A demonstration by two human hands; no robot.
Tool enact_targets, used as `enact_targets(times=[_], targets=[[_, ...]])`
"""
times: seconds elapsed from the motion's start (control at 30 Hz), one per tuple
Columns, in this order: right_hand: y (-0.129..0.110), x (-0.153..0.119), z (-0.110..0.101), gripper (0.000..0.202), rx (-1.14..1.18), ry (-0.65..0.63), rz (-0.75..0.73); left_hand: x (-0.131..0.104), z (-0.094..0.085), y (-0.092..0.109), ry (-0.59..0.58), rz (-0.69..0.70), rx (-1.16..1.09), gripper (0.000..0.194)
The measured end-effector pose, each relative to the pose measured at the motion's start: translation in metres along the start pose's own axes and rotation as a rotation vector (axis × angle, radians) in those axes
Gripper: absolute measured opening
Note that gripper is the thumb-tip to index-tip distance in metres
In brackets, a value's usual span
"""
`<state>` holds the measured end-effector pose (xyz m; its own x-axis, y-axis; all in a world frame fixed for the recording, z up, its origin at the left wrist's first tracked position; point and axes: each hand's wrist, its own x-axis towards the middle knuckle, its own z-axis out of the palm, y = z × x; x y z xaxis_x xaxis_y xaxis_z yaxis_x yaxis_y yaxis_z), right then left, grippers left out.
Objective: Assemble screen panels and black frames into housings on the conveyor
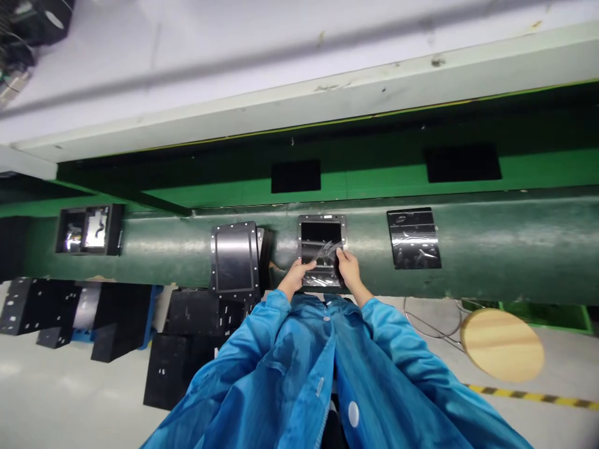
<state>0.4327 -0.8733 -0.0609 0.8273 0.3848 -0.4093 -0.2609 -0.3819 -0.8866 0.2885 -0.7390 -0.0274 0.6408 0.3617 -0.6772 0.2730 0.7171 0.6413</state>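
A dark framed panel (306,232) with small fastener holes along its rim lies on the green bench in front of me. Over its lower half stretches a wrinkled clear plastic film (322,252) that catches the light. My left hand (297,274) is at the film's left side, thumb and fingers closed on it. On the other side my right hand (349,268) pinches the film near the panel's right edge. The fingertips of both hands are small in view.
To the left stand a stack of similar framed panels (234,255) and an open black box (88,231). A glossy black sheet (414,239) lies to the right. Black cases (175,368) stand below left; a round wooden stool (503,345) is below right. A white shelf (299,103) overhangs the back.
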Motion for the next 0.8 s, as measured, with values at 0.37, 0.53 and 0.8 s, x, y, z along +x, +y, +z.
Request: enact_targets(times=[0.37, 0.53, 0.8], targets=[[0.001, 0.018, -0.006, 0.036, -0.428, 0.226, 0.089, 0.021, -0.011, 0.026, 0.269, -0.151, 1.028, 0.049], [-0.007, 0.015, -0.003, 0.034, -0.576, 0.236, 0.091, 0.008, -0.029, 0.023, 0.286, -0.063, 1.216, 0.044], [-0.012, 0.016, -0.007, 0.037, -0.755, 0.200, -0.048, 0.009, -0.029, 0.007, 0.406, 0.075, 1.117, 0.028]])
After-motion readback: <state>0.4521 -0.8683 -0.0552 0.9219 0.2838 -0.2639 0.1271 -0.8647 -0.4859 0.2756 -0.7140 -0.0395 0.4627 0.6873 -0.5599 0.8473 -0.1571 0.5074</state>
